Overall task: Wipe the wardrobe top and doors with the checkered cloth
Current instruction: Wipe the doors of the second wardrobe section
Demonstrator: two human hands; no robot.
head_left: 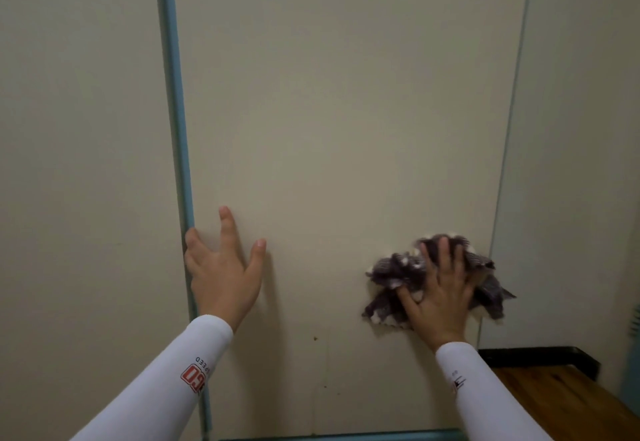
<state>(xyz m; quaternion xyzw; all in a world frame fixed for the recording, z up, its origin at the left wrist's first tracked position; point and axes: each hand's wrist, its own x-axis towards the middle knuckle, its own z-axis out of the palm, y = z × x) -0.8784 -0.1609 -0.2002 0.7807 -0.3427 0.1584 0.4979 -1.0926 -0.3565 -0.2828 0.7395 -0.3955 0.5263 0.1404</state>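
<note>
The checkered cloth [398, 281] is bunched up in a dark, crumpled ball, low down on the right side of the wardrobe door [346, 111]. The right hand [441, 297] lies flat on top of it with the fingers spread wide, pushing it against the door. So this hand is open and pressing the cloth, not squeezing it in a fist.

The left hand [223, 267] is open too and holds nothing. Its fingers are spread on the same door, right beside the blue edge strip [176, 101] on the left. It looks like it is keeping the door steady.

The step in hand seems to be wiping the front of this door. To do it well, I think the cloth should be spread out flatter, so more of it rubs the door. Long, slow strokes from side to side would help, each one a bit over the last. The push should stay even, and the left hand can brace the door so it does not wobble. There are small dark spots [315, 338] lower down on the door that may need extra rubbing.

At the bottom right is a wooden counter [568, 402] with a dark rim. No boxes, bowls or other containers show anywhere, so there is nothing to tell about what is inside any.
</note>
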